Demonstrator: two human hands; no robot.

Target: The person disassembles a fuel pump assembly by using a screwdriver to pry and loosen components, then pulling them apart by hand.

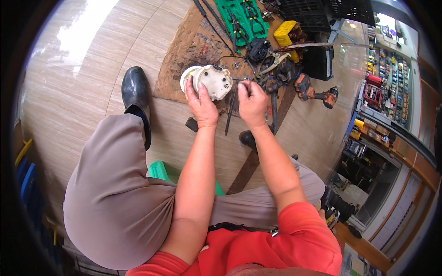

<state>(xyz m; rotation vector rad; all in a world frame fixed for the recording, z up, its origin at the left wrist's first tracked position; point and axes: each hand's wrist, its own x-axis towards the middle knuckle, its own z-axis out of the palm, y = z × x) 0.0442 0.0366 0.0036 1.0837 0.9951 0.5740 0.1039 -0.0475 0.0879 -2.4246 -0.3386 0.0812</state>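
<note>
My left hand (201, 105) is closed on a white plastic housing (214, 83), round with dark screw holes on its face. Its thumb lies on the face, and the fingers go around the left edge. A second white round part shows behind the housing's left side. Just to the right, my right hand (252, 102) is closed with thumb and forefinger pinched near the housing's edge. A thin metal piece (240, 78) shows by those fingertips; whether they hold it I cannot tell. Between the hands, a long dark rod (229, 117) slants down to the floor.
Stained cardboard (177, 69) covers the floor beneath the work. Beyond lie a green tool tray (253, 34) with pliers, a yellow part (287, 34) and a black crate (304, 16). An orange-and-black cordless drill (317, 92) lies at the right. A green stool (159, 170) is under me.
</note>
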